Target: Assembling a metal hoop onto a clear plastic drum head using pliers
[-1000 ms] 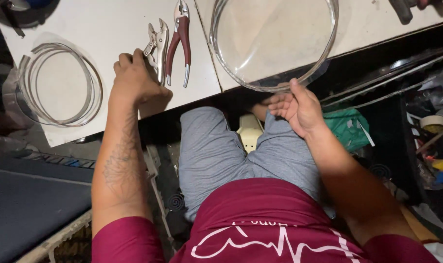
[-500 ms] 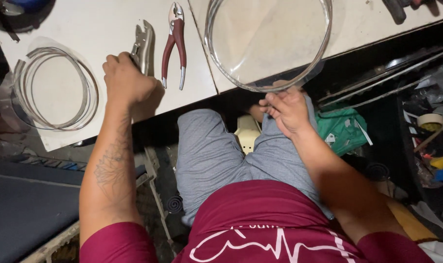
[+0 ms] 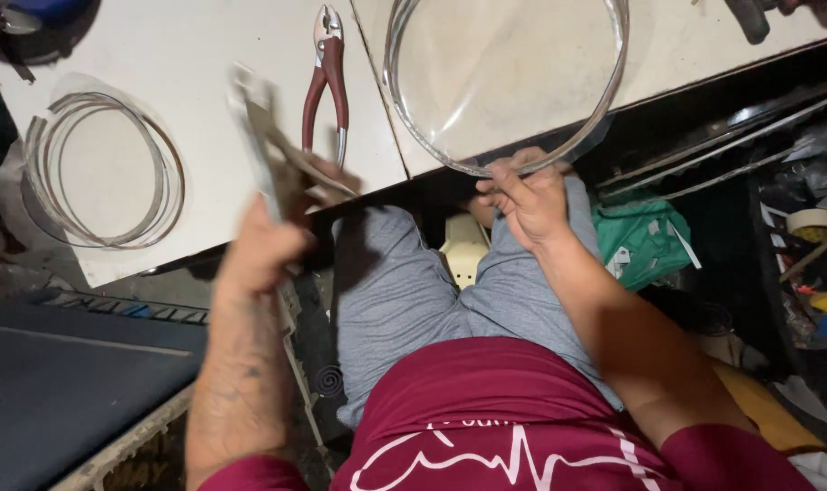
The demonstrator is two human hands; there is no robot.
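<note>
The left hand point(image 3: 261, 247) is closed around one blurred metal tool point(image 3: 268, 159) above the white table point(image 3: 195, 55). The right hand point(image 3: 521, 195) pinches one big clear ring point(image 3: 404, 118) at the table's near edge. One pair of red-handled pliers point(image 3: 327, 77) and one wire coil point(image 3: 163, 177) lie between and left.

— What's around you?
— A white worktable point(image 3: 204, 55) spans the far side, evenly lit. Beneath it, your floor is dark; clutter point(image 3: 796, 245) piles right, a dark mat point(image 3: 59, 382) lies left.
</note>
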